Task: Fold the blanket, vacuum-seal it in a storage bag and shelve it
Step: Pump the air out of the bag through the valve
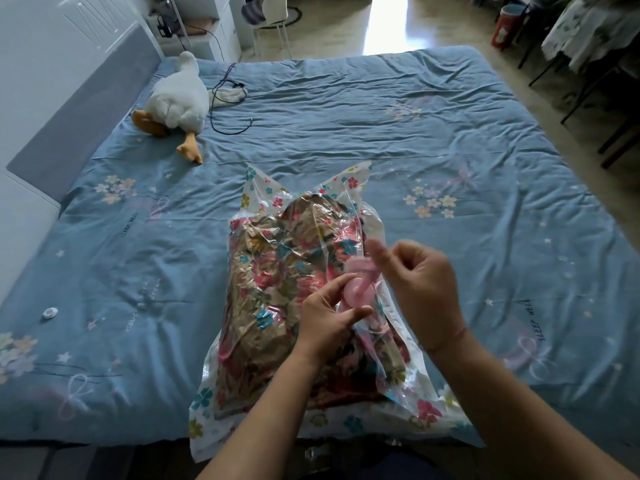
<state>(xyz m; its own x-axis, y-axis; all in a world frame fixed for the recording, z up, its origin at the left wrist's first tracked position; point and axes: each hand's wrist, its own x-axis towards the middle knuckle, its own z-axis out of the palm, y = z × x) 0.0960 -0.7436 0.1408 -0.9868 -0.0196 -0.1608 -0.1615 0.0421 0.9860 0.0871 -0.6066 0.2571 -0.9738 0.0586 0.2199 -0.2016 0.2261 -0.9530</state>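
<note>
Blanket (pixel 270 278), folded inside the clear storage bag (pixel 207 417), shares the bed (pixel 450 133) with a plush goose (pixel 176 98) and a black cable (pixel 225 98), both well beyond the grips, and a small round cap (pixel 50 312) far left of them. On the bag's top, the left grip (pixel 329 317) pinches a pink valve piece (pixel 353 292). The right grip (pixel 419 275) is blurred with curled fingers just beside it; I cannot tell whether it holds anything. The bag's near end reaches the bed's front edge, with bare sheet on either side.

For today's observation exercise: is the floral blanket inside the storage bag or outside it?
Inside. The blanket shows through the clear plastic of the storage bag, whose printed border extends beyond it.
</note>
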